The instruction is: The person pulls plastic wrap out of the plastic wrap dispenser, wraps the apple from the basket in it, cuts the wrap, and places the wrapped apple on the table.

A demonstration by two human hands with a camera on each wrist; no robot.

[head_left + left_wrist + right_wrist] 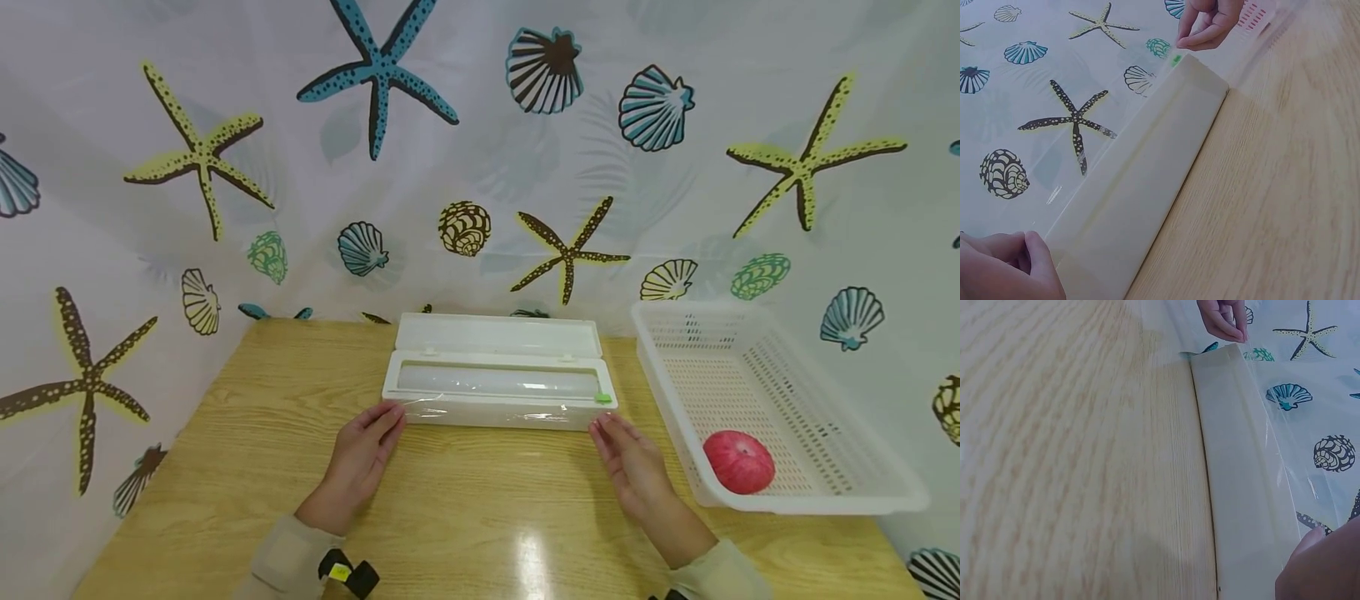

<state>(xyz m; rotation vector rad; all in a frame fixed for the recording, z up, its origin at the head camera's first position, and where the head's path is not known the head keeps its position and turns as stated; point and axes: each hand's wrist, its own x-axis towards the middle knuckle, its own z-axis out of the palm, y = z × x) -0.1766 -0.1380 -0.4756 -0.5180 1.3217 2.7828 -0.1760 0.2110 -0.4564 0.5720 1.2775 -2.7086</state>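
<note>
While the left hand [360,457] and right hand [636,467] pinch glossy cling film [558,412], wood-grained surface [465,492] stretches nearer than the oblong white dispenser [495,360].

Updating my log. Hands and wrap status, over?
Left grip, right grip: both pinching clear film. Dispenser lid folded back. Basket stands apart; nothing visibly in the way.

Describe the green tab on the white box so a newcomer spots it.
On the wooden table, find the long white box with its lid open. Go to the front right corner of its top, near the right hand. The small tab there is bright green, unlike the white rim around it.
</note>
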